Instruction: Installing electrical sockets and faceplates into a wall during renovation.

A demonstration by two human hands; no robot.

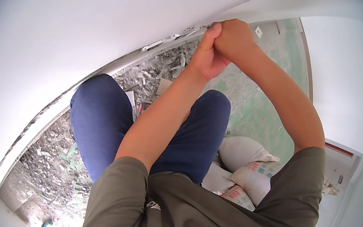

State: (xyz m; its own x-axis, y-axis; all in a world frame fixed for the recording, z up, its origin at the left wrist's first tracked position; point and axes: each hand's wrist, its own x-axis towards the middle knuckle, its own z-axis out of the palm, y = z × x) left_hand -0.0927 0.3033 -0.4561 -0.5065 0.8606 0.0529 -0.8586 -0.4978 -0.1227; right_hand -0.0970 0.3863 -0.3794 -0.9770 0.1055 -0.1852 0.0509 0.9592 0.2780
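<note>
White wall (82,29) fills the upper part of our view, and its lower edge curves past just beyond our hands. Our two hands meet near that edge, right of the middle. Our left hand (207,59) has its thumb (214,30) up against our right hand (234,38), which is bent over with its knuckles upward. They look pressed together, but most of the fingers are hidden; we cannot tell whether either hand pinches anything. Close to the left hand, a pale strip (163,41) runs along the foot of the wall.

Below it, grey rubble (149,73) covers the ground, with a beige tile piece (164,86) lying in it. Our blue trousers (100,112) show both knees bent, the left one close to the wall, the right one under our left forearm (160,117). We wear a dark olive shirt (183,213).

To the right, the grey floor (256,106) has green streaks. A small white plate (258,32) shows just beside our right wrist. Pale sacks (239,151) lie bunched between our right knee and right sleeve (296,181), and a white panel (347,82) stands beyond our right arm.
</note>
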